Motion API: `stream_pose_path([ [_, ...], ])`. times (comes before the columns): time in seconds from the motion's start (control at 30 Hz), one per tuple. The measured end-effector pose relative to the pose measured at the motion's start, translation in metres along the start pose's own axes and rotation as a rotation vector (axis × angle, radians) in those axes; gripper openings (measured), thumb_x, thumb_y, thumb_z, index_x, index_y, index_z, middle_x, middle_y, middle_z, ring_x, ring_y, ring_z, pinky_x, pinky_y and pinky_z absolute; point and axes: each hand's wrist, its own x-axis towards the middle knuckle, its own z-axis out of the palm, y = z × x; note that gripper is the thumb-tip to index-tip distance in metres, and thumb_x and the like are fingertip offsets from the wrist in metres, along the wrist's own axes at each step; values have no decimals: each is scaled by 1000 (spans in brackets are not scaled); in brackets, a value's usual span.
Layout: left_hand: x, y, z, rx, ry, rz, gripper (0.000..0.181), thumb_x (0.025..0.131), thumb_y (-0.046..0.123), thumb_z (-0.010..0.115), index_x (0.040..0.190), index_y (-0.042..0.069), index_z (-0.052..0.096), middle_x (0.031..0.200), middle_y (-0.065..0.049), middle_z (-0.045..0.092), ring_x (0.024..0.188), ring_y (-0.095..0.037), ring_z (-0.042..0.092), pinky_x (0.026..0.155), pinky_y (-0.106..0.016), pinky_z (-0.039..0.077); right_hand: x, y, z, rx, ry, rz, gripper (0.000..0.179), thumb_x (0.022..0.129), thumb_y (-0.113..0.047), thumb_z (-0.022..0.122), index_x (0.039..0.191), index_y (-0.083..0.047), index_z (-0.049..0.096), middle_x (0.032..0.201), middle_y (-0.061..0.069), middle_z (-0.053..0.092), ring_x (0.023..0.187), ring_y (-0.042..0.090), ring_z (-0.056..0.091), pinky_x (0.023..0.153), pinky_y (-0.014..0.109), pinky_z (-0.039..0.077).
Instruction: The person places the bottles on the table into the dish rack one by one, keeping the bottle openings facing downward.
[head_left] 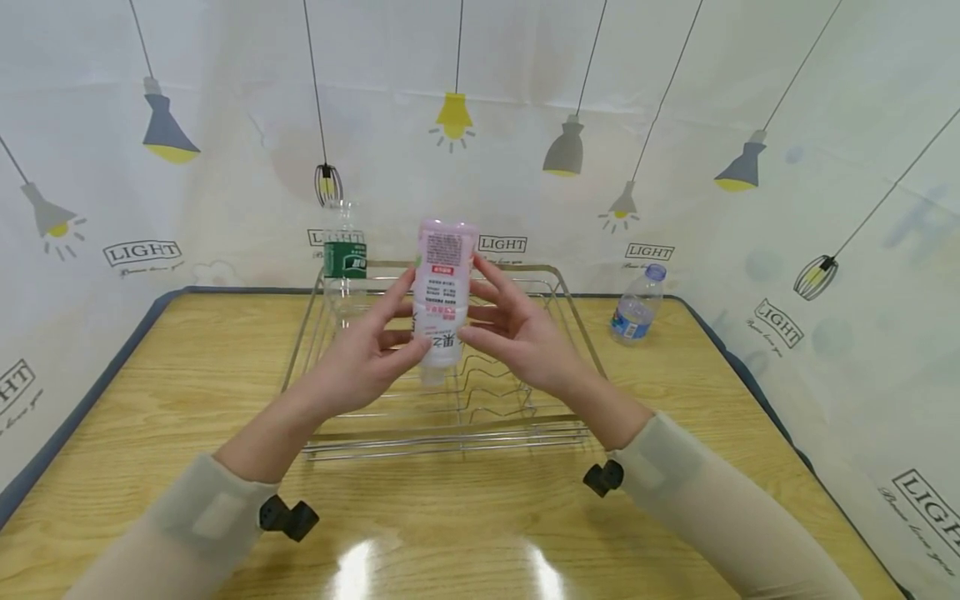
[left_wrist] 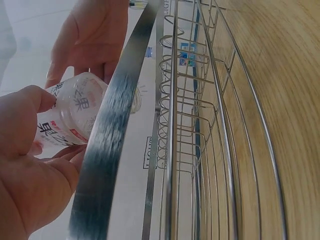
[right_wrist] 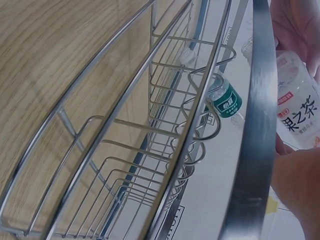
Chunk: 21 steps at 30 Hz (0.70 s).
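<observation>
Above the wire rack (head_left: 457,421), a clear plastic drink bottle (head_left: 444,287) with a pinkish, printed label is held between both hands, its narrow neck end pointing downward. My left hand (head_left: 367,358) grips its left side, thumb on the near face. On the other side my right hand (head_left: 528,337) holds it, thumb in front and fingers behind. The left wrist view shows the bottle (left_wrist: 75,112) between the two hands, partly hidden by the rack's flat metal rim (left_wrist: 107,135). In the right wrist view, the same bottle (right_wrist: 300,102) shows large dark characters.
A clear bottle with a green label (head_left: 345,260) is at the rack's back left corner. To the right of the rack, a small bottle with a blue cap and label (head_left: 637,308) stands on the wooden table (head_left: 187,358). A printed curtain (head_left: 390,50) hangs behind the table.
</observation>
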Motion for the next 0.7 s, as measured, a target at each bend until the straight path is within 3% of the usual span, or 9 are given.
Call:
stream_pose_path([
  [0.27, 0, -2, 0, -5, -15, 10, 90, 112, 23, 67, 175, 50, 8, 164, -17, 49, 139, -43, 67, 105, -56, 61, 2, 2, 3, 54, 26, 14, 89, 107, -4, 71, 174, -41, 27, 161, 12, 58, 140, 35, 66, 110, 46, 59],
  [0.7, -4, -6, 0, -8, -13, 12, 94, 109, 21, 72, 175, 49, 12, 160, -20, 53, 131, -44, 71, 101, -54, 63, 3, 1, 7, 47, 65, 52, 84, 107, -6, 71, 173, -31, 25, 155, 15, 59, 136, 36, 67, 108, 47, 61],
])
